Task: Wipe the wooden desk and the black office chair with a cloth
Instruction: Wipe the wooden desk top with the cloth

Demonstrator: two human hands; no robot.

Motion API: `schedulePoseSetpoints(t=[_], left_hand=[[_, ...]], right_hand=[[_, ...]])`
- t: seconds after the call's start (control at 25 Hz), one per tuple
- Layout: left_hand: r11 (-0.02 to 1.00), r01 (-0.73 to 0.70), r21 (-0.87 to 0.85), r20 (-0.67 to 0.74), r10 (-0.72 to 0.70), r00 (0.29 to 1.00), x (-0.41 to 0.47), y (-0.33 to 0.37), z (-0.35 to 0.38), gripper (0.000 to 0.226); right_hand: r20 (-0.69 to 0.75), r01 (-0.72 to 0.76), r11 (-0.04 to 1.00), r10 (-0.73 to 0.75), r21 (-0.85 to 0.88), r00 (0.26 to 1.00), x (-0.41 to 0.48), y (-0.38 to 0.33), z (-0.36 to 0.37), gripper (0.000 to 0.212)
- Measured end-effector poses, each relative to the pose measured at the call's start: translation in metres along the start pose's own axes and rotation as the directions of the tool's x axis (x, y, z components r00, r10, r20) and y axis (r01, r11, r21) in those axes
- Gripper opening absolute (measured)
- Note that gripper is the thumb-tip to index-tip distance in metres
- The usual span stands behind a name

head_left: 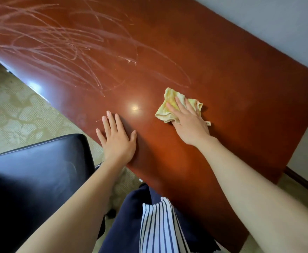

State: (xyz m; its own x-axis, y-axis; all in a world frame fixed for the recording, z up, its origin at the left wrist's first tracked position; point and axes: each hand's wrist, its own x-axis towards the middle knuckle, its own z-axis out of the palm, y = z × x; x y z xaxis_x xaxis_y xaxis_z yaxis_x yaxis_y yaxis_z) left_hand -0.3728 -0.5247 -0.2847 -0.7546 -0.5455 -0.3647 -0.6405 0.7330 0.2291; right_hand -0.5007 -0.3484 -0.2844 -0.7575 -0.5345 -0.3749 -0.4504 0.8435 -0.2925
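Desk [167, 52] runs out of the head view at the top and left; only its near edge and right end show whole. Chair [36, 172]: one glossy black padded slab, cut off at the left and bottom of the picture, base hidden; seat or backrest, cannot tell. It stands beside the desk's near edge; contact with the desk cannot be told. The left forearm crosses in front of its right part. Cloth [167, 108], yellow and crumpled: rear part hidden under the right hand [189, 125]; a small tag pokes out on the desk top behind the hand. Pale curved streaks [67, 48] cover the far left of the desk top; scratches or smears, cannot tell.

Grip: right hand lies palm down on the cloth, fingers straight and slightly spread, pressing it to the desk top, not curled round it. Cloth sits under the fingers and palm, its front edge and left corner showing past the fingertips. It lies on the desk top toward the desk's right end.

Left hand [118, 141]: flat, palm down on bare wood at the desk's near edge, fingers straight and apart, holding nothing. It is clear of the cloth, with a glare spot [135, 106] between them.

Carpet [12, 110], patterned, lies below the desk's near edge; a light wall [277, 24] is beyond the far edge. Striped garment [160, 225] is at the near edge.
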Motion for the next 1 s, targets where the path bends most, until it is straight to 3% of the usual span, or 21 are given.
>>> schedulePoseSetpoints(t=[0.2,0.44,0.8,1.0], left_hand=[[0.991,-0.129,0.037,-0.073,0.131,0.989,0.024,-0.008,-0.002,0.071],[0.951,-0.308,0.027,0.09,0.304,0.948,0.054,-0.036,-0.011,0.072],[0.914,-0.326,-0.242,0.305,0.391,0.869,0.072,-0.047,-0.026,0.082],[0.902,-0.334,-0.274,0.35,0.417,0.839,0.074,-0.048,-0.031,0.089]], right_hand=[[0.016,-0.178,0.978,0.177,0.108,0.984,0.042,0.021,-0.031,0.052],[-0.037,-0.414,0.899,0.423,0.143,0.905,0.064,-0.008,-0.032,0.052],[-0.125,-0.191,0.958,0.221,0.215,0.967,0.003,-0.1,0.032,0.05],[-0.12,-0.022,0.978,0.048,0.209,0.992,-0.043,-0.12,0.05,0.045]])
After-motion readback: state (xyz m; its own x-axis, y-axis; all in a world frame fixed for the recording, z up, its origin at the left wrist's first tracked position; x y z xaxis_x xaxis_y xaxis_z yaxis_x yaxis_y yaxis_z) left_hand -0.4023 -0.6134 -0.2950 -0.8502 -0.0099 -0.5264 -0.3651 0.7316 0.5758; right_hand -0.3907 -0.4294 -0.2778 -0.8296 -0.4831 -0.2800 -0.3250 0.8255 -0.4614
